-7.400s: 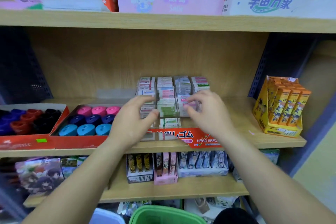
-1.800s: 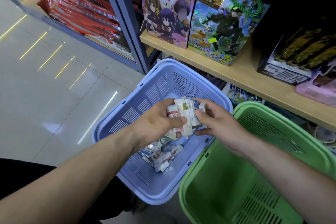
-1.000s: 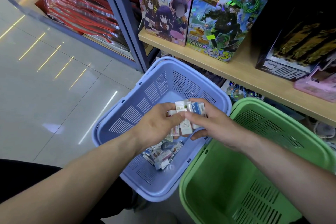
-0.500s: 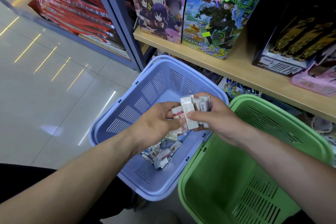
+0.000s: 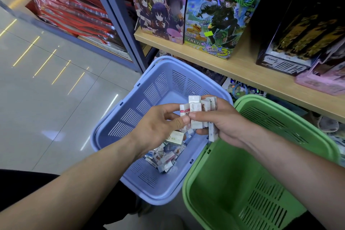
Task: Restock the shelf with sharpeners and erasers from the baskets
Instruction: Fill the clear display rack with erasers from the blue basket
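Both hands hover over the blue basket [image 5: 149,97] on the floor. My right hand [image 5: 225,123] grips a bundle of several small white boxed erasers [image 5: 200,110], standing upright between thumb and fingers. My left hand [image 5: 158,127] pinches one eraser [image 5: 184,111] at the bundle's left side, and another eraser [image 5: 175,138] sits under its palm. More loose erasers [image 5: 164,157] lie heaped on the blue basket's floor below the hands. The green basket [image 5: 280,115] stands right beside it, and no goods show inside it.
A wooden shelf edge [image 5: 242,73] runs above the baskets, carrying tall illustrated boxes [image 5: 214,13] and dark boxes [image 5: 298,24]. A blue metal upright [image 5: 119,18] stands left of the shelf. Tiled floor [image 5: 46,89] stretches to the left.
Earlier both hands were at the eraser display up on the shelf. Over the last seconds they gathered erasers above the blue basket, and the bundle in my right hand has risen slightly.
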